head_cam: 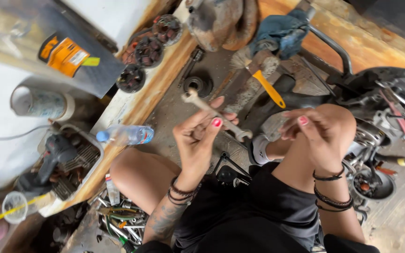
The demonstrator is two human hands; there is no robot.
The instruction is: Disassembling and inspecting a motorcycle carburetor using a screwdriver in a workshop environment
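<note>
Cluttered workshop floor is seen from above. At lower left, a plastic bottle [126, 135] lies on a wooden ledge. At centre, a wrench [215, 115] is pinched in the left hand [197, 140]; being held only by fingertips, it could slip. At right, the right hand [318, 133] is curled loosely, empty, beside the wrench's lower end.

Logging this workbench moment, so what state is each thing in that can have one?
Left hand: closed around the steel double-ended wrench, held up at a slant.
Right hand: fingers curled, holding nothing visible.
Clear plastic water bottle: lying on its side, blue cap on.
Yellow-handled brush: lying flat.
Clear plastic cup: upright.
</note>
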